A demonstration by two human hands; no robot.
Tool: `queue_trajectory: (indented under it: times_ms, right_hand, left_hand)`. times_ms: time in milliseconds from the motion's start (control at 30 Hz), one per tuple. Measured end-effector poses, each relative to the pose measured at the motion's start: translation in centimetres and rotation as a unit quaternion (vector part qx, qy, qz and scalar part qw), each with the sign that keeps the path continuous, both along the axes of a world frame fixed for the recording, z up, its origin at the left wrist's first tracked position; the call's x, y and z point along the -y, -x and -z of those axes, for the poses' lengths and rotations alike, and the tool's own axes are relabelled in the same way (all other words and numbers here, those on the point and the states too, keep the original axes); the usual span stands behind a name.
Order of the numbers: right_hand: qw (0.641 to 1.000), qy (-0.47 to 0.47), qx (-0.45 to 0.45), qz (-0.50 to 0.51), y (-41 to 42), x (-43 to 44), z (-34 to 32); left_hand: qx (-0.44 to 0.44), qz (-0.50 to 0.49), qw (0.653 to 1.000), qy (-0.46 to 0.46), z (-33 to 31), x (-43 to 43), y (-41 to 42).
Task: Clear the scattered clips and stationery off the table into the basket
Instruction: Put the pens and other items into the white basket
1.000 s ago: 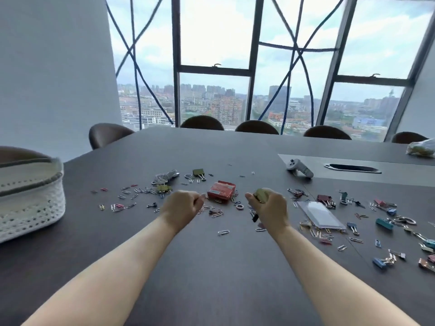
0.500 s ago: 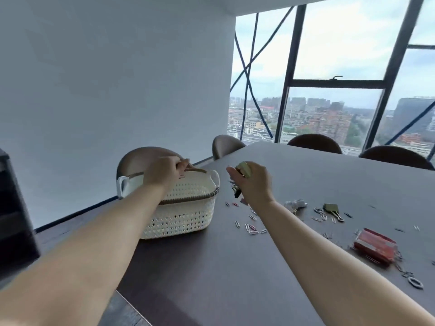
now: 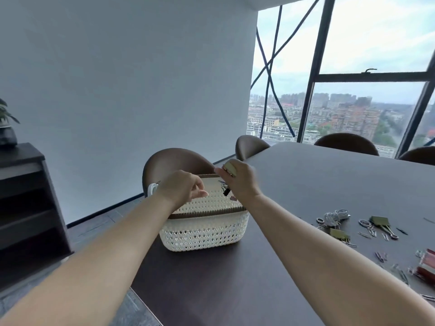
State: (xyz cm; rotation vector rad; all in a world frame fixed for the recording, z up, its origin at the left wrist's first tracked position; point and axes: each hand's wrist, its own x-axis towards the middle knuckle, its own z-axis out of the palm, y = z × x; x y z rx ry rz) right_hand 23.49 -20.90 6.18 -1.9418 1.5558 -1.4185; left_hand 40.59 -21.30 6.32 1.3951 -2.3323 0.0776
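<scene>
Right hand [image 3: 240,182], gripping clips [image 3: 230,171], now over basket [image 3: 204,234].

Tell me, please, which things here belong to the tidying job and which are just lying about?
Part of the job: white basket; right hand gripping a yellowish item over it; left hand over the basket; gold binder clips, paper clips and red box on the table.
Just there: brown chairs, dark cabinet, potted plant.

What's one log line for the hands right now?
left hand: above basket, grip unclear | right hand: holds olive clip above basket | table: clips scattered
</scene>
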Motion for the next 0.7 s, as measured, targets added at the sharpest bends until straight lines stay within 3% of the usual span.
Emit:
queue_trajectory:
  times_ms: [100, 267, 500, 700]
  right_hand:
    - [0.995, -0.042, -0.085, -0.011, 0.2, 1.0, 0.5]
    - [0.988, -0.074, -0.123, -0.049, 1.1, 0.6, 0.9]
    - [0.979, -0.035, -0.199, -0.004, 2.6, -2.4, 1.2]
    - [0.971, -0.004, -0.209, 0.115, 11.4, -8.8, 2.8]
  left_hand:
    - [0.020, -0.023, 0.999, 0.018, 0.2, -0.5, -1.0]
    - [0.008, -0.031, 0.998, 0.054, 0.5, -1.7, -1.8]
    - [-0.023, 0.002, 0.994, 0.111, 1.2, -2.8, 0.3]
    - [-0.073, 0.114, 0.970, 0.200, 2.1, -4.6, 8.9]
